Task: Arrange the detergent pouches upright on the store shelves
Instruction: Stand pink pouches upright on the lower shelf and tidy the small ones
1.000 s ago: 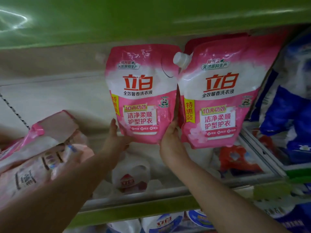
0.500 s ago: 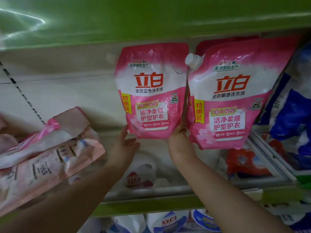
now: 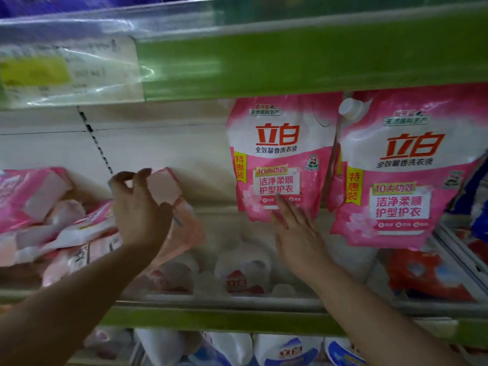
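Two pink and white detergent pouches stand upright on the shelf: one in the middle (image 3: 280, 157) and a larger-looking one to its right (image 3: 401, 175) with a white cap at its top left. My right hand (image 3: 295, 231) is flat with fingers spread, fingertips against the lower edge of the middle pouch. My left hand (image 3: 140, 207) grips the top of a pale pink pouch (image 3: 171, 207) that lies tilted at the edge of a pile of fallen pouches (image 3: 50, 217) on the left.
A green shelf edge (image 3: 290, 56) with a price tag holder runs overhead. Another green rail (image 3: 211, 318) fronts this shelf. Blue pouches (image 3: 478, 207) lean at the far right. White bottles and pouches (image 3: 285, 350) fill the shelf below.
My left hand left the middle pouch, moved left and took hold of a lying pouch. My right hand opened flat against the middle pouch. The camera shifted left and upward.
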A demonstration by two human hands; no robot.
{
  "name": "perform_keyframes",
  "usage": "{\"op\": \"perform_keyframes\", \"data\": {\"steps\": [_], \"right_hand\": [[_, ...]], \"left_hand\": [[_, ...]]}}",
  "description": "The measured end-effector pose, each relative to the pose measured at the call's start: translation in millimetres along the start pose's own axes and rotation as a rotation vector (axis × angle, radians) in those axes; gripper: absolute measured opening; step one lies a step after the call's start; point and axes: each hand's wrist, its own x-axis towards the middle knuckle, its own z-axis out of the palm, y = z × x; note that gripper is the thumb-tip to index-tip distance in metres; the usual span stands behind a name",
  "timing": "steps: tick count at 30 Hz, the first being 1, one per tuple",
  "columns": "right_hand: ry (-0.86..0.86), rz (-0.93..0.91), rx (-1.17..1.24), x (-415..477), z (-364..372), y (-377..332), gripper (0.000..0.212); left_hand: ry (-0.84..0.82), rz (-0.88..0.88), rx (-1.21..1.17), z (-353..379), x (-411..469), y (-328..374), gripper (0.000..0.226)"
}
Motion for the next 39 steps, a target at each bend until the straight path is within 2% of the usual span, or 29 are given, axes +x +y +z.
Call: {"op": "perform_keyframes", "data": {"steps": [2,4,6,8,13,18,23,26,28,30,31,32,34,36,37,39], "right_hand": [[-0.069,0.016,0.017,3.6,2.5,4.1,0.054],[-0.115,0.053,0.039,9.7,4.4,5.0,0.054],[-0.133,0.056,0.046,14.1,6.5,6.8,0.055],[-0.118,0.046,0.059,13.3,7.6,8.5,0.054],[-0.047,0.021,0.123,9.1,6.9,7.5,0.052],[0.01,0.018,0.19,10.1,9.1,9.3,0.053],[0.04,0.017,0.161,9.2,12.0,12.5,0.049],[0.211,-0.009,0.083,6.9,9.9,7.5,0.033],[0.398,-0.05,0.088,6.9,5.8,2.6,0.035],[0.459,-0.106,0.259,8.0,-2.0,-12.4,0.038],[0.411,-0.101,0.457,9.3,-8.6,-23.2,0.037],[0.291,-0.05,0.727,11.9,-14.9,-34.4,0.036],[-0.032,0.127,1.155,24.0,-27.8,-53.6,0.041],[-0.19,0.193,1.13,42.6,-36.4,-65.1,0.047],[-0.213,0.185,1.035,52.2,-40.3,-69.1,0.048],[-0.257,0.137,0.807,69.9,-46.0,-73.9,0.055]], "left_hand": [[0.015,-0.072,0.056,-4.1,7.7,-6.7,0.071],[-0.087,-0.222,0.08,-1.7,17.7,-18.2,0.075],[-0.227,-0.324,0.074,4.1,26.1,-30.0,0.063],[-0.3,-0.332,0.007,7.4,29.8,-35.4,0.044],[-0.189,-0.32,-0.014,11.7,24.3,-34.8,0.024],[-0.09,-0.196,-0.18,-3.2,-5.4,-24.3,0.027],[-0.096,-0.013,-0.223,-17.1,-43.1,-24.8,0.059],[-0.124,0.126,-0.306,-24.1,-66.9,-27.1,0.055],[-0.147,0.27,-0.321,-25.1,-79.4,-29.7,0.055],[-0.182,0.395,-0.304,-22.3,-89.1,-34.2,0.057],[-0.209,0.437,-0.298,-19.8,-94.3,-36.3,0.058],[-0.243,0.47,-0.287,-16.9,-100.1,-37.2,0.061],[-0.332,0.564,-0.245,-8.8,-110.2,-37.4,0.068],[-0.401,0.595,-0.24,-4.0,-117.0,-34.1,0.068],[-0.447,0.542,-0.321,-5.0,-119.4,-31.7,0.064],[-0.47,0.31,-0.598,-13.2,-120.0,-26.0,0.047]]}}
